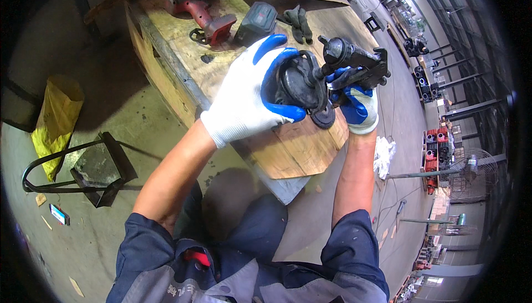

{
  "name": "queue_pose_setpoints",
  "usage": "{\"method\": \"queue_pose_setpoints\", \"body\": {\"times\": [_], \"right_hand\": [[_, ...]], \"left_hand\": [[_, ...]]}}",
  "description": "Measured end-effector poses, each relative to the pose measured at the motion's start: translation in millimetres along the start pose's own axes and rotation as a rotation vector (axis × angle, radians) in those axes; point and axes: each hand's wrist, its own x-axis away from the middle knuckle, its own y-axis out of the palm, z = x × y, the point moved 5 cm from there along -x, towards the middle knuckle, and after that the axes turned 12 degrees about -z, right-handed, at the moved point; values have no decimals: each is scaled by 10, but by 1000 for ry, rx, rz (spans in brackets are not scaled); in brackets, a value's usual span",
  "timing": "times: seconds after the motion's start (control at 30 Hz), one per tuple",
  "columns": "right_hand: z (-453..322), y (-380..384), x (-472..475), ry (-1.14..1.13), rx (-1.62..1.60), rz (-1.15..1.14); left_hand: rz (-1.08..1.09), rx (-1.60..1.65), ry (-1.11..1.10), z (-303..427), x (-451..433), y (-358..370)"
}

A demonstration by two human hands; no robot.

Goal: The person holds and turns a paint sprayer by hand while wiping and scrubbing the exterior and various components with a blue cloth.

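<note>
My left hand (249, 91), in a white glove with blue coating, grips the round cup-shaped end of a black metal mechanical assembly (301, 83). Its thumb and fingers wrap around that end. My right hand (357, 107), gloved alike, supports the assembly's other end from below, where a cylinder and a bracket show. Part of its fingers is hidden behind the metal. The assembly is raised over a plywood-topped bench. A dark toothed or knurled disc (323, 117) shows just beneath it; whether the two touch, I cannot tell.
On the plywood top (291, 153) lie a red cordless power tool (203, 16), a dark battery pack (257, 19) and a dark glove (300, 22). A yellow sack (58, 116) and a black metal frame (102, 170) stand on the floor at left. White cloth (384, 153) and pedestal fans (469, 170) are at right.
</note>
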Motion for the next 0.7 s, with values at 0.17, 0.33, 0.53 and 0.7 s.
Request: {"method": "queue_pose_setpoints", "body": {"times": [0.17, 0.33, 0.53, 0.7], "right_hand": [[-13, 20, 5, 24, 15, 11], [-33, 67, -18, 14, 13, -8], [-45, 78, -2, 17, 38, 21], [-32, 81, 4, 0, 31, 37]], "left_hand": [[147, -108, 51, 196, 137, -12], [275, -128, 106, 399, 191, -14], [310, -188, 115, 419, 194, 104], [322, -220, 113, 472, 178, 207]]}}
